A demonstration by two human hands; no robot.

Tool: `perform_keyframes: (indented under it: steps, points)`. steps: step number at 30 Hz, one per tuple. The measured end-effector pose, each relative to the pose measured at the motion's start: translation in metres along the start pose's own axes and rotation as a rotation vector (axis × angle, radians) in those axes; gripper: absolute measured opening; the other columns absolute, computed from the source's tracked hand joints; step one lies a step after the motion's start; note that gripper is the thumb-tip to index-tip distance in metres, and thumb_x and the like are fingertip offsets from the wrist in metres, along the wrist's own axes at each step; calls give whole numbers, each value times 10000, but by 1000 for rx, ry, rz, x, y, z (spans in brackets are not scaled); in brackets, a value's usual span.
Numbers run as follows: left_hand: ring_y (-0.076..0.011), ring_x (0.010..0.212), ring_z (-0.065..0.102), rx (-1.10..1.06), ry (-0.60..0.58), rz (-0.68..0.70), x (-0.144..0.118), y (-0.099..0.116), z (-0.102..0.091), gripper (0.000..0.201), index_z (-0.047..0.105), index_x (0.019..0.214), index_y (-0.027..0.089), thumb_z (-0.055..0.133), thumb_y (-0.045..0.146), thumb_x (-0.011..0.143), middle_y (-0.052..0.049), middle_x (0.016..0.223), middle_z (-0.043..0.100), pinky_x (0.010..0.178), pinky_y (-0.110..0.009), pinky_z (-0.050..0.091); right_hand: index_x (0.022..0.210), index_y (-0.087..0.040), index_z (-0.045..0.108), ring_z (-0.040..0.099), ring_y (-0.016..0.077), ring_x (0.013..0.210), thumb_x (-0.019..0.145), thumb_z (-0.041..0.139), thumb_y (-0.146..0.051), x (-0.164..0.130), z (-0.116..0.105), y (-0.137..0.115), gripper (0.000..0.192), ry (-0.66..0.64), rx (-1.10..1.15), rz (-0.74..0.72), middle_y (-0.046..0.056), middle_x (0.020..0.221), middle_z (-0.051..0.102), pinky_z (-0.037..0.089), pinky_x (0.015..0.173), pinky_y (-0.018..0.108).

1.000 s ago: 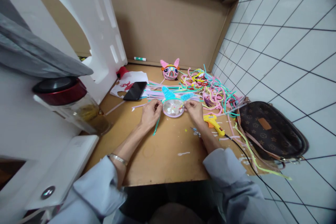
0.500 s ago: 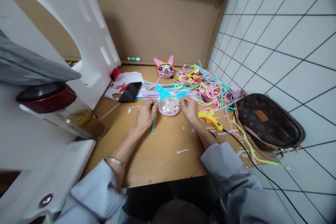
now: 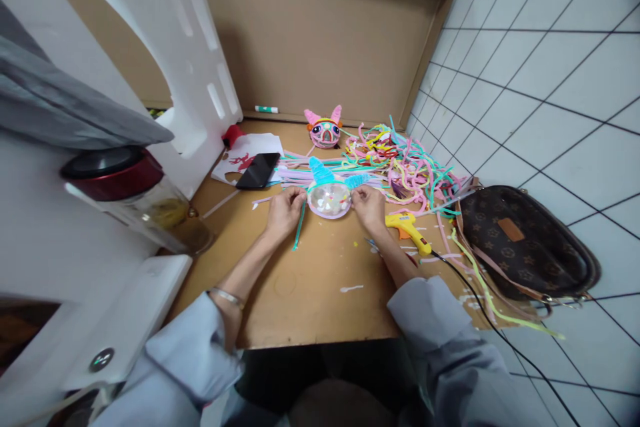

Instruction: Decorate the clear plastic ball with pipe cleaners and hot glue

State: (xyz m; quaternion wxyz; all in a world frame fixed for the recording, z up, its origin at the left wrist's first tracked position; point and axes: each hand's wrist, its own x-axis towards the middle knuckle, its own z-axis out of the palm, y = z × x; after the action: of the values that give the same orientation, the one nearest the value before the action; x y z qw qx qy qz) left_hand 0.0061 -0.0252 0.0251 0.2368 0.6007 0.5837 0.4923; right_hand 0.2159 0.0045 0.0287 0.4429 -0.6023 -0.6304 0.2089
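A clear, rounded plastic shell [image 3: 331, 201] with a pale lilac rim and two blue fuzzy ears [image 3: 321, 171] is between my two hands. My left hand [image 3: 286, 211] is closed in a pinch at its left edge, on a green pipe cleaner [image 3: 299, 230] whose loose end hangs down toward the table. At the shell's right edge, the thumb and fingers of my right hand [image 3: 369, 205] are pinched together; what lies between them is hidden. Behind stands a pink-eared animal head [image 3: 325, 133] with big eyes, covered in colourful pipe cleaners.
A tangled heap of pipe cleaners [image 3: 407, 167] lies behind right. Near my right forearm are a yellow glue gun [image 3: 407, 230] with a black cord and a brown patterned bag [image 3: 530, 240]. Left are a phone [image 3: 258, 171], cut paper [image 3: 265, 144] and a glass bottle [image 3: 170, 210].
The whole view has shifted slightly, so everything appears farther right. Both hands keep their pinched pose at the shell's two sides.
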Motion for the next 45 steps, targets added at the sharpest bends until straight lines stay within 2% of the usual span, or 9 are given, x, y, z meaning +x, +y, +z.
perform_keyframes:
  steps: [12, 17, 22, 28, 33, 38, 42, 45]
  points:
    - [-170, 640, 600, -58, 3, -82, -2, 4, 1, 140, 663, 716, 172, 586, 283, 750, -28, 701, 699, 665, -294, 503, 625, -215, 635, 675, 214, 658, 777, 560, -269, 1, 0, 2, 178, 23, 25, 21, 25, 617, 689, 465, 634, 281]
    - [-190, 676, 635, 9, 0, -41, -4, 1, 2, 152, 680, 716, 176, 568, 269, 756, -48, 758, 736, 699, -314, 515, 626, -214, 632, 675, 221, 655, 780, 565, -284, 0, -1, -1, 182, 36, 38, 22, 33, 630, 693, 460, 625, 286]
    - [-187, 643, 616, 111, 18, -1, -7, -2, 4, 156, 672, 691, 182, 531, 225, 742, -44, 715, 717, 705, -314, 506, 653, -207, 673, 634, 208, 641, 805, 562, -310, -4, -2, -8, 215, 57, -16, -62, 33, 637, 700, 465, 678, 303]
    - [-178, 588, 576, 191, -8, -14, -8, -1, 3, 173, 647, 660, 175, 512, 242, 746, -34, 630, 653, 654, -289, 468, 838, -190, 764, 673, 245, 885, 787, 496, -160, -13, 3, -11, 275, 50, -51, -225, 86, 905, 759, 512, 841, 353]
    - [-192, 607, 597, 266, -37, 2, -10, -1, 1, 227, 696, 720, 169, 485, 250, 749, -48, 662, 679, 655, -287, 463, 991, -198, 785, 663, 230, 968, 757, 476, -71, -23, 7, -7, 408, 58, 21, -299, 89, 986, 725, 528, 923, 357]
    - [-211, 632, 622, 280, -61, -4, -12, -3, 0, 286, 729, 810, 153, 474, 255, 728, -66, 705, 708, 681, -307, 493, 1019, -215, 793, 679, 216, 975, 739, 490, -43, -25, 6, -3, 446, 18, 135, -249, 80, 1018, 723, 551, 926, 352]
    - [-215, 643, 635, 239, -69, -16, -13, -3, 0, 303, 723, 828, 138, 472, 272, 724, -80, 737, 719, 682, -322, 514, 1009, -218, 797, 716, 208, 944, 758, 491, -47, -24, 5, -1, 431, -16, 235, -153, 72, 1047, 763, 575, 905, 349]
    - [-217, 652, 652, 193, -70, -18, -14, -2, 2, 312, 720, 855, 133, 476, 281, 727, -86, 759, 729, 671, -324, 523, 1045, -191, 783, 730, 219, 995, 756, 480, -41, -25, 5, 0, 445, -2, 287, -69, 88, 1085, 774, 564, 957, 369]
